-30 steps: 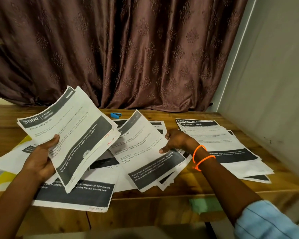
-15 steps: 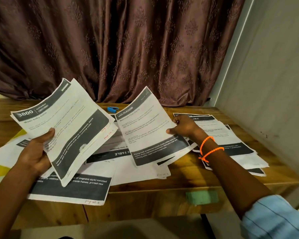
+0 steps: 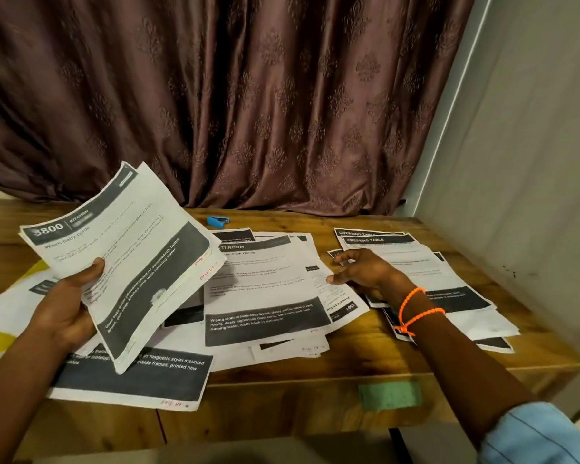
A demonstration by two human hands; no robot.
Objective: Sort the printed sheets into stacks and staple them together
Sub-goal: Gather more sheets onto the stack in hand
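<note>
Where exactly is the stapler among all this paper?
Look along the wooden table to its far edge, just below the brown curtain. The stapler lies there alone on bare wood, behind the sheets: small and bright blue, unlike the black-and-white paper.

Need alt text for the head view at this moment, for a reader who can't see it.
The left hand holds up a few printed sheets headed "Kitchen", while the right hand rests open on the sheets spread over the wooden table. A "Dressing Table" stack lies at right, a blue stapler near the curtain.
</note>
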